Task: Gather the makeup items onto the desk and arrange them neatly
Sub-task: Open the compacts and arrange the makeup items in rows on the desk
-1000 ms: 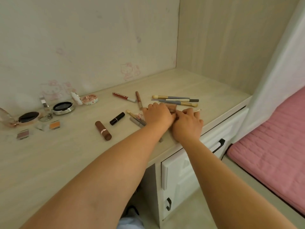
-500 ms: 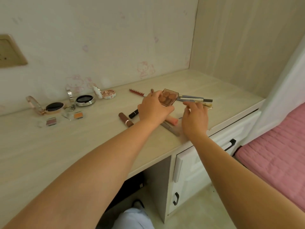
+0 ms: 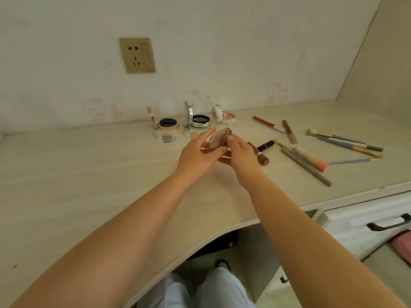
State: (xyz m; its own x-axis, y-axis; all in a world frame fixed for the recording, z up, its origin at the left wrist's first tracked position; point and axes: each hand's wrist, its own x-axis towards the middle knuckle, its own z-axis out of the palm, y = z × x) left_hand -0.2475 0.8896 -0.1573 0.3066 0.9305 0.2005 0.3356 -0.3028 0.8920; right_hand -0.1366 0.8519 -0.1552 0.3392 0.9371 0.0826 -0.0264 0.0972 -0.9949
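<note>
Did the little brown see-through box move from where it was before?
Yes. The brown box went left, away from the brushes to in front of the round compacts. Both hands, left hand and right hand, hold it.

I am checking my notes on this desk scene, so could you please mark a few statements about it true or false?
1. Both hands, left hand and right hand, hold the brown eyeshadow palette. True.
2. The makeup brushes stand in a cup. False: they lie flat on the desk.
3. The black lipstick lies right of the hands. True.
4. The wall socket has a plug in it. False: it is empty.
</note>
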